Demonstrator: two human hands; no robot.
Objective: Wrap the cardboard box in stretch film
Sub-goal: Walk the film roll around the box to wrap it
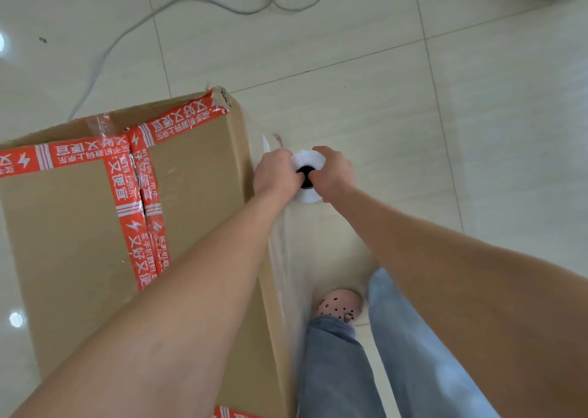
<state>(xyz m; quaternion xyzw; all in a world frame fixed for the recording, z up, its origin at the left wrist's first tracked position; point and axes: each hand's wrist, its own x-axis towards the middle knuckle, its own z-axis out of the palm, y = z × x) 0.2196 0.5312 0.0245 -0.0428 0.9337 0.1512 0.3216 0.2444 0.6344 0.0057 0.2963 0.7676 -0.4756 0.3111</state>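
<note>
A large cardboard box (79, 233) sealed with red printed tape stands on the floor at the left. Beside its right side, a white roll of stretch film (308, 163) is held upright, seen end-on with its dark core showing. My left hand (275, 172) grips the roll from the left, and my right hand (332, 171) grips it from the right. Both hands have fingers at the core. A clear sheet of film (284, 268) stretches from the roll back along the box's right side toward me.
The floor is pale glossy tile (477, 131). A grey cable (133, 26) loops across it beyond the box. My legs in blue jeans (381, 354) and a pink perforated shoe (339, 304) stand just right of the box.
</note>
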